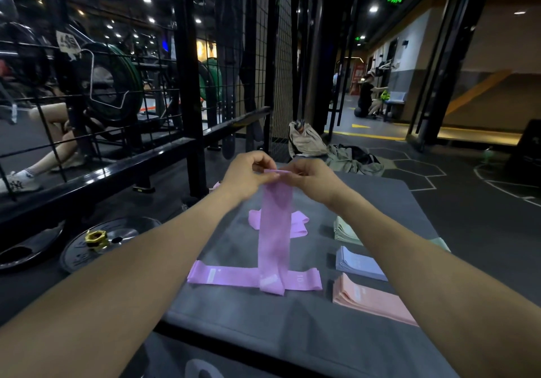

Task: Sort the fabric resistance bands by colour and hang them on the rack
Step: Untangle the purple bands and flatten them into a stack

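Your left hand [248, 174] and right hand [307, 177] each pinch the top edge of 1 purple band [275, 231] with curled fingers [270, 176], holding it up so it hangs down over the mat [292, 319].

Sorting status, as judged:
- 3 stacks lie at the right of the mat: green [345, 232], blue [358, 263], pink [371, 297].
- 1 flat purple band [225, 276] and 1 crumpled purple band [298, 224] lie loose on the mat, not yet stacked.

Hanging status: no sorted band is visibly on the rack [187, 84]. This step remains for all 4 colours.
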`<state>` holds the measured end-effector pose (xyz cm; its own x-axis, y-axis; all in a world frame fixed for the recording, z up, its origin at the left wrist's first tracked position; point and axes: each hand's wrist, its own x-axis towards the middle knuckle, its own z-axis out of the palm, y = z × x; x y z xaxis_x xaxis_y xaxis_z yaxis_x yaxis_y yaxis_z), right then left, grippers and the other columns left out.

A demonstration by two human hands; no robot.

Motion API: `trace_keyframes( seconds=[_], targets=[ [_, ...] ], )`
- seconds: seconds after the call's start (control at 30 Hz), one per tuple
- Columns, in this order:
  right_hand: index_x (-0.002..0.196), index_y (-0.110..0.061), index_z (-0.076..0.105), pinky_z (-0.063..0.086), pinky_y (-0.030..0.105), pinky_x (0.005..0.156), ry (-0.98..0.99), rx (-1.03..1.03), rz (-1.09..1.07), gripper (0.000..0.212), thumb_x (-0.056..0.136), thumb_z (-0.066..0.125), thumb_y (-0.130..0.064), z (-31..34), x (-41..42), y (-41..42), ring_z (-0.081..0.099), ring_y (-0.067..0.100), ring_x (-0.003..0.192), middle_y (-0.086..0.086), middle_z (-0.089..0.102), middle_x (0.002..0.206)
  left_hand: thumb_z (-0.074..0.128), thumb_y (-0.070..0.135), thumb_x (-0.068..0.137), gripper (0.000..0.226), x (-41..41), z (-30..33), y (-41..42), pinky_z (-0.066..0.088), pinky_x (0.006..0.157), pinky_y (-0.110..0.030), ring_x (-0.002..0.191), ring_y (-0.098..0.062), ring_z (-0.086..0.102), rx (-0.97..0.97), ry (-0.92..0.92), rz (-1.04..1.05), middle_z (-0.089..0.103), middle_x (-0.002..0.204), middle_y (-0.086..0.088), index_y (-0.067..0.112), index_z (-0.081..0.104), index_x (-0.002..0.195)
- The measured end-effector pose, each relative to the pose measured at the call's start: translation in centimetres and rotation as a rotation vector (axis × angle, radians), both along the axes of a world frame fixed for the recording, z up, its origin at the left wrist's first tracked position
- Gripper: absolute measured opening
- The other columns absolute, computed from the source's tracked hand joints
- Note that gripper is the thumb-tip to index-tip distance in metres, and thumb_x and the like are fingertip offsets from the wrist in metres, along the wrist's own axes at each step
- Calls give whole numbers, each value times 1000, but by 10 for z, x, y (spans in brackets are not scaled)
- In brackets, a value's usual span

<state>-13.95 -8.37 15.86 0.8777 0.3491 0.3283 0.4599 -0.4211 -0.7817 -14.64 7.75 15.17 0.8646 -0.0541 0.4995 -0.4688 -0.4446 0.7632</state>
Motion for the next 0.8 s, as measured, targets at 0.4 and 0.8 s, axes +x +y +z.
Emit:
trace_keyframes(
  seconds=[0.4,0.8],
  targets=[
    [80,-10,66,38,32,62,-96,139,-143,15,92,57,-13,8,4,0,42,18,65,3,50,62,53,11,94,15,0,-10,-3,49,91,-46,80,-20,56,-172,102,-52,64,81,-10,14,64,83],
    [84,-3,72,38,22,60,-206,87,-256,10,84,68,-12,21,1,-3,48,9,62,2,59,67,63,7,87,14,-8,-16,-17,47,83,-27,84,-13,58,-149,219,-200,66,88,-1,20,59,90]
  ],
)
